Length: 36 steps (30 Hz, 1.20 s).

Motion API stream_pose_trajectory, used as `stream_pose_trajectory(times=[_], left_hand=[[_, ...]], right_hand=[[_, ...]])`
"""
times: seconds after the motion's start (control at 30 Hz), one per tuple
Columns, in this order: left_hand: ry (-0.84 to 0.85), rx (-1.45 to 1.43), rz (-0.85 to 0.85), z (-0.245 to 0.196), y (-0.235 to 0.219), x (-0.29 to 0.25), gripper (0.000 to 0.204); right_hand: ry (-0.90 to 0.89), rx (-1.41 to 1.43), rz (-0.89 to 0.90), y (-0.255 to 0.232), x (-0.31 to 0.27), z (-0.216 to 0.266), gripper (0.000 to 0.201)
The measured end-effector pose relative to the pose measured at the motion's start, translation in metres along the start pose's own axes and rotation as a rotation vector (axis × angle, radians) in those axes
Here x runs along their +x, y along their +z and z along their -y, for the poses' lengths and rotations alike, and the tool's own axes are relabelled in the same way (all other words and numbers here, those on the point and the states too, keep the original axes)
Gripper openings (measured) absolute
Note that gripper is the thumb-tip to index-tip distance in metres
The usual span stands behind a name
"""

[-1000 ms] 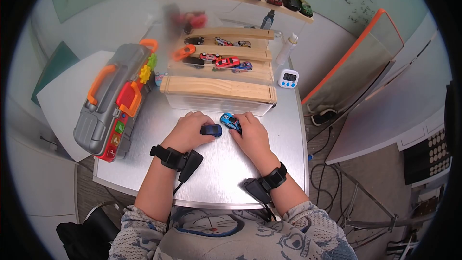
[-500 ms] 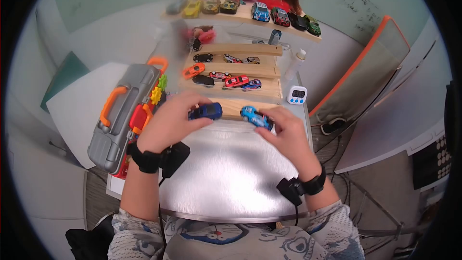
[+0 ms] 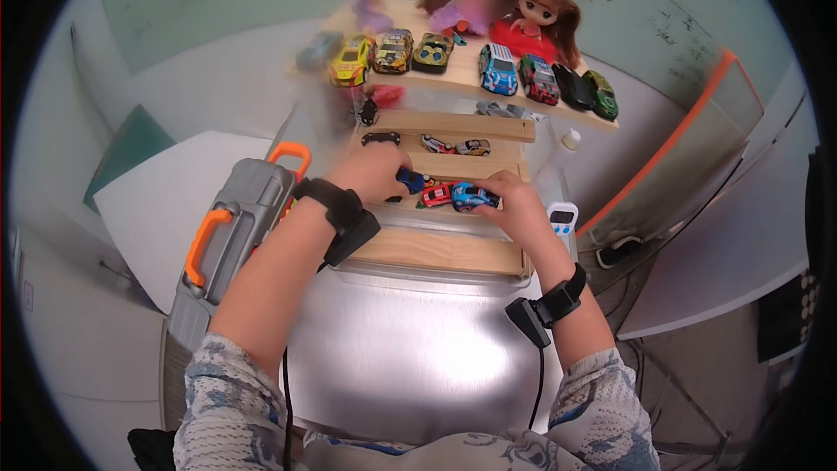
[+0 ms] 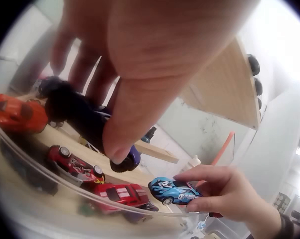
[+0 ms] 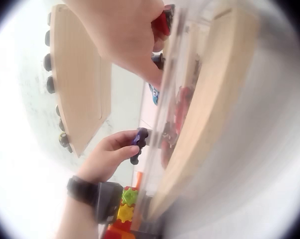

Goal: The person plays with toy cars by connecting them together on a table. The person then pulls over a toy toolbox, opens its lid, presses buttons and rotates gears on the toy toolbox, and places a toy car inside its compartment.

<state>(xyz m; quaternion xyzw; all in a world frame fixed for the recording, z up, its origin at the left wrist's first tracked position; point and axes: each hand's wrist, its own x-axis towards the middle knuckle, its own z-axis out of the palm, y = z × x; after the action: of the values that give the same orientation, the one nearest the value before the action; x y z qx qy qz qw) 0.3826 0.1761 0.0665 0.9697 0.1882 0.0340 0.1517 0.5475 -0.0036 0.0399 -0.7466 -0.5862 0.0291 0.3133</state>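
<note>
My left hand (image 3: pixel 377 171) grips a dark blue toy car (image 3: pixel 410 180) over a clear box with wooden ledges. In the left wrist view the thumb presses on this car (image 4: pixel 129 160) near one wheel. To the right, my right hand (image 3: pixel 516 205) pinches a light blue toy car (image 3: pixel 469 196) with dark patterned sides. A red striped toy car (image 4: pixel 121 195) lies inside the box below both hands, beside a red-and-black car (image 4: pixel 72 167). An orange toy car (image 4: pixel 18 117) rests at the box's left side. My left forearm covers part of the box in the head view.
A wooden shelf (image 3: pixel 558 109) behind the box bears several toy cars and dolls. A grey toolbox (image 3: pixel 235 227) with orange handles stands at left. A white timer (image 3: pixel 562 216) and a white bottle (image 3: pixel 567 146) stand at right. The box's front wooden ledge (image 3: pixel 436 251) lies nearest me.
Both hands have lifted from the metal tabletop and moved forward over the box, each still holding its car. The head view has shifted, showing more of the shelf.
</note>
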Motion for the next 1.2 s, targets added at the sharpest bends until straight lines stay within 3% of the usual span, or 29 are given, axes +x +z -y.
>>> stream_pose_trajectory(times=[0.1, 0.27, 0.43, 0.47, 0.6, 0.67, 0.77, 0.83, 0.93, 1.2], left_hand=[[-0.012, -0.057, 0.104, 0.005, 0.009, 0.009, 0.035], [-0.044, -0.137, 0.240, 0.005, 0.014, 0.011, 0.041], [0.051, -0.149, -0.106, -0.011, 0.012, -0.015, 0.052], [0.041, -0.152, -0.110, -0.017, 0.007, -0.029, 0.052], [0.114, -0.166, -0.381, -0.046, -0.013, -0.105, 0.059], [0.031, -0.024, -0.490, -0.049, -0.020, -0.148, 0.061], [-0.120, 0.014, -0.494, -0.039, -0.027, -0.205, 0.068], [-0.584, 0.400, -0.366, -0.034, -0.021, -0.235, 0.078], [-0.736, 0.395, -0.258, -0.025, -0.009, -0.259, 0.084], [-0.676, 0.460, -0.317, -0.018, 0.003, -0.311, 0.075]], right_hand=[[-0.054, 0.055, 0.106, 0.010, 0.009, 0.002, 0.037], [-0.109, 0.052, 0.057, 0.020, 0.016, 0.003, 0.035], [-0.180, -0.017, -0.056, 0.015, 0.007, 0.002, 0.032], [-0.182, -0.021, -0.122, 0.009, 0.001, 0.007, 0.032], [-0.202, -0.038, -0.259, -0.011, -0.029, 0.032, 0.029], [-0.199, -0.014, -0.247, -0.019, -0.051, 0.049, 0.028], [-0.189, -0.010, -0.282, -0.018, -0.085, 0.067, 0.025], [-0.182, -0.001, -0.291, -0.013, -0.106, 0.077, 0.025], [-0.179, 0.012, -0.283, -0.002, -0.137, 0.086, 0.024], [-0.040, 0.126, -0.284, 0.011, -0.206, 0.103, 0.021]])
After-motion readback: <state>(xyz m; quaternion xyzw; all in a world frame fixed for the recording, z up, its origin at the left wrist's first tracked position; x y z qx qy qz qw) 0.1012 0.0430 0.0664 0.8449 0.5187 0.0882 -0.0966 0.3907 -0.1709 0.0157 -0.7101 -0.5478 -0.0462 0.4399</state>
